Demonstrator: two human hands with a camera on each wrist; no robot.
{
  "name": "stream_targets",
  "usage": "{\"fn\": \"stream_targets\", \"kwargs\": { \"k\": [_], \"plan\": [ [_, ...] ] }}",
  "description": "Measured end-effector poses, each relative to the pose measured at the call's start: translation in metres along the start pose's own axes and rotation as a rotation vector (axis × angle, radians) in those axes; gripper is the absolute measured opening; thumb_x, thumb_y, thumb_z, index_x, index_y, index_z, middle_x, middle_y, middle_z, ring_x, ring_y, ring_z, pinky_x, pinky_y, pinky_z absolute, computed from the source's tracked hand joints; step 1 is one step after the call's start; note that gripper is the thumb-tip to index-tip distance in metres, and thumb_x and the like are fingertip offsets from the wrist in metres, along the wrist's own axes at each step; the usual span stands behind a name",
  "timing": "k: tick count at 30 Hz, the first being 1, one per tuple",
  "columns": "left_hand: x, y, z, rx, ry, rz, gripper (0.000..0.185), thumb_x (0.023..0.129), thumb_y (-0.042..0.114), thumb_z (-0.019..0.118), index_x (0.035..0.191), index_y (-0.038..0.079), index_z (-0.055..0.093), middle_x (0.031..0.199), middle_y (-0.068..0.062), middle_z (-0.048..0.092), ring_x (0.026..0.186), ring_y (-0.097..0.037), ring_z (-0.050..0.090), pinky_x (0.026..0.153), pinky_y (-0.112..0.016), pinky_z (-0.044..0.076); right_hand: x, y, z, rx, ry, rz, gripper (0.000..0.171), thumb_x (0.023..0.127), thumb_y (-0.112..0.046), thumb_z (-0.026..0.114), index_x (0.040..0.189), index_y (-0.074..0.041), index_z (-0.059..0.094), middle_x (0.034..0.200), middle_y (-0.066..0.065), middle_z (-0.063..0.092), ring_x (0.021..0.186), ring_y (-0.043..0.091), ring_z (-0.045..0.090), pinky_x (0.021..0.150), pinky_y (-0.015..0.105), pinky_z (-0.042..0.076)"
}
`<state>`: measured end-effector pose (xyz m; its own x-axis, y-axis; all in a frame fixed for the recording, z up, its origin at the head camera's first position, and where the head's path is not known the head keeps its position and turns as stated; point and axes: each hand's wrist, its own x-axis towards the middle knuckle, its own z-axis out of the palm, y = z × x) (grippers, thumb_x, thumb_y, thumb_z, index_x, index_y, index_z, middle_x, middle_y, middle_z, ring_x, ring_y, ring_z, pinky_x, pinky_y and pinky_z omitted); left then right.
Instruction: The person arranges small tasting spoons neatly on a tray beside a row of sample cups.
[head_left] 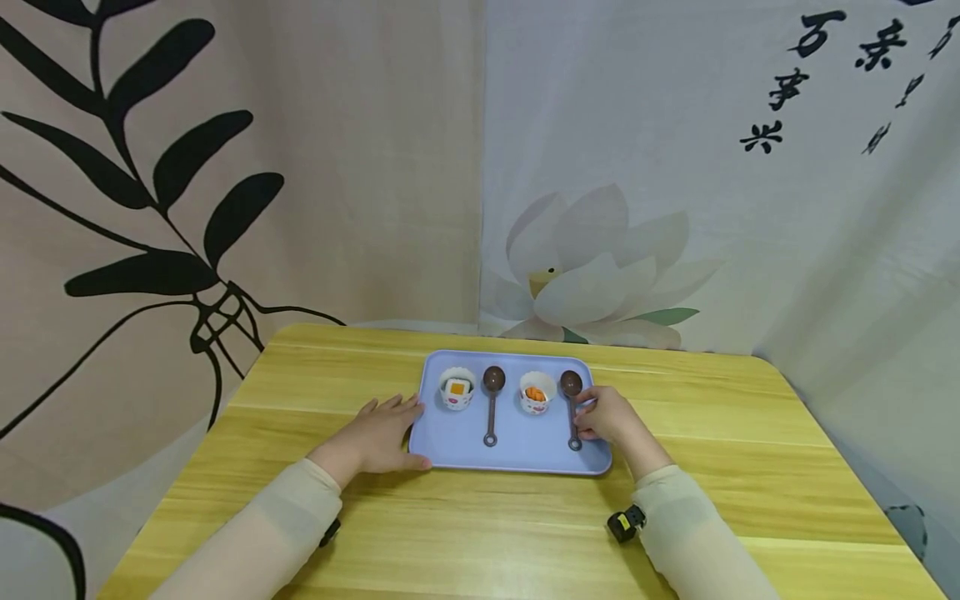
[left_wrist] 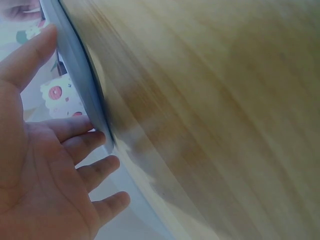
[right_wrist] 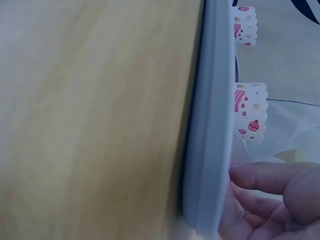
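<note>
A pale blue tray (head_left: pixel 525 454) lies on the table, holding two patterned paper cups and two brown spoons. My left hand (head_left: pixel 386 435) rests at the tray's left end with fingers spread; the left wrist view shows its fingertips (left_wrist: pixel 90 142) against the rim. At the tray's right end, my right hand (head_left: pixel 613 417) pinches the handle of the right spoon (head_left: pixel 572 385); the right wrist view hides that spoon behind the rim. The left cup (head_left: pixel 457 400) contains a white and orange piece, the right cup (head_left: pixel 535 404) orange pieces. Between the cups lies the other spoon (head_left: pixel 492 400).
The wooden table (head_left: pixel 480 533) extends around the tray on all sides. Behind it hangs a pale curtain (head_left: pixel 390 167) with printed leaves, a lotus and black characters. A small black device (head_left: pixel 626 523) is on the right wrist.
</note>
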<state>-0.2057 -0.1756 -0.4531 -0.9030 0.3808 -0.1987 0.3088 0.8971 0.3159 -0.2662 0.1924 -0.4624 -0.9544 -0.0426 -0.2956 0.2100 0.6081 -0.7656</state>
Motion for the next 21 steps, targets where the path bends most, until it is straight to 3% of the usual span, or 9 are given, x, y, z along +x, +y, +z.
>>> {"fn": "stream_targets", "kwargs": {
  "k": [21],
  "plan": [
    [0.000,0.002,-0.001,0.002,-0.006,-0.011,0.098,0.082,0.059,0.074,0.152,0.000,0.039,0.161,-0.015,0.032,0.148,-0.042,0.024,0.117,-0.064,0.014,-0.012,0.000,-0.017,-0.033,-0.021,-0.053,0.030,0.089,0.007,0.063,0.119,0.012,0.059,0.087,0.015,0.061,0.068,0.020,0.065,0.064,0.033,0.060]
  ]
}}
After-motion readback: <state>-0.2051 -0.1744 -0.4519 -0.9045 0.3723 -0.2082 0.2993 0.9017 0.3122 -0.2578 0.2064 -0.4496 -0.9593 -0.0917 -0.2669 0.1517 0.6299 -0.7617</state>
